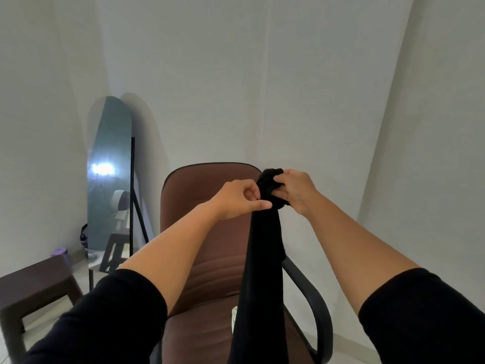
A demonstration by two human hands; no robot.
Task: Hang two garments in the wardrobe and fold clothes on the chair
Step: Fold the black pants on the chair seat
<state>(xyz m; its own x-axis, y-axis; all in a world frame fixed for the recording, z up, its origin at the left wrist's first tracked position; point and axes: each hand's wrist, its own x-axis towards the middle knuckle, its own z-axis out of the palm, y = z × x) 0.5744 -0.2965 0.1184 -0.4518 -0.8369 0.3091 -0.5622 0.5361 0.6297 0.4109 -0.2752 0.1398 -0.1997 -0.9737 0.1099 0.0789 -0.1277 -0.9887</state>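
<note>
Black garment (262, 271) bunched in your right hand (294, 191), left hand (240, 198) pinching it alongside, hanging above the brown chair (210, 206) seat; folding barely begun, wardrobe out of view, hanging unverifiable.

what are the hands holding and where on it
A black garment, held by its bunched top end: right hand grips the bunch, left hand pinches just below it.

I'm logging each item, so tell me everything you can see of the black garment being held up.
The black garment looks like soft, plain dark fabric. Its top is bunched in the right hand, while the left hand pinches it just below. The rest hangs in a long narrow drape before the brown chair, its lower end leaving the frame.
</note>
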